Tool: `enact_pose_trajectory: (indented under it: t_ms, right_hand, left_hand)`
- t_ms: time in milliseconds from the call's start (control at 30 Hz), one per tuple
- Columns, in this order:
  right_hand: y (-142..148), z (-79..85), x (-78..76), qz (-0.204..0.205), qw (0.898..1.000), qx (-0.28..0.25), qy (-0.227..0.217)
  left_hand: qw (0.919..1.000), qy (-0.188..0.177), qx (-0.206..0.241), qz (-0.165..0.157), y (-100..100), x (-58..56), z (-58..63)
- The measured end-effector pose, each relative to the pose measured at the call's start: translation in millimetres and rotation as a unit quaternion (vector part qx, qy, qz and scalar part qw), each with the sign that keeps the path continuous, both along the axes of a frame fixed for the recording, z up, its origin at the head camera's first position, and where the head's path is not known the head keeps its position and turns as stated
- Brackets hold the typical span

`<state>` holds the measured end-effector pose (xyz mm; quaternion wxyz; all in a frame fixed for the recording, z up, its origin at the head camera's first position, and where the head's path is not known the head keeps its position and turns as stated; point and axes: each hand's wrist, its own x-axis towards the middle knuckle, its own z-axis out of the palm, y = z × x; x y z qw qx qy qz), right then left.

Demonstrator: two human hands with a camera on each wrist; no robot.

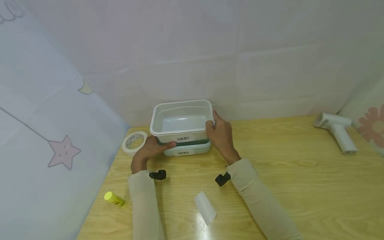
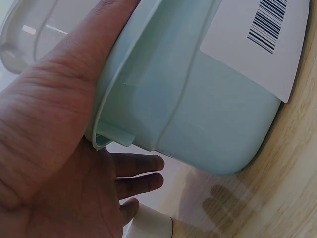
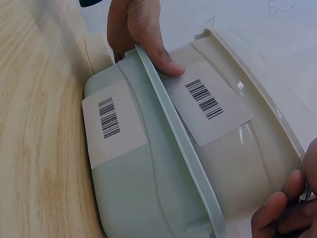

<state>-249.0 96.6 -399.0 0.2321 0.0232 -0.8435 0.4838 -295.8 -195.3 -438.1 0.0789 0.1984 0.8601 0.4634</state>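
Observation:
A white plastic box with a barcode label sits above a light green plastic box, its bottom down inside the green one's rim. The green box, also labelled with a barcode, stands on the table. My right hand grips the white box's right rim, thumb on top and fingers curled beneath. At the left end, my left hand holds the green box's rim in the crook of thumb and fingers. Its thumb lies over the rim beside the white box, while the other fingers extend below the rim.
A roll of white tape lies just left of the boxes. Nearer on the wooden table are a yellow glue stick and a white paper slip. A white handheld scanner lies far right, near the fabric backdrop.

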Motion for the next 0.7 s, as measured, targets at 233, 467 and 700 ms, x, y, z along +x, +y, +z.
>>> enact_pose_trajectory:
  t_ms: [233,467,700]
  right_hand:
    - [-5.7,-7.5,1.0,0.019,0.999,0.034,-0.01]
    - [-3.3,-18.7,2.0,0.032,0.996,0.062,-0.05]
    - [-0.1,-31.0,1.2,0.043,0.991,0.116,-0.06]
  left_hand:
    - [0.9978,-0.038,0.055,-0.008,3.0,12.0,13.9]
    - [0.9961,-0.051,0.072,0.007,-9.2,0.1,-10.6]
    - [0.9995,-0.027,0.015,-0.008,-21.1,-2.6,-16.5]
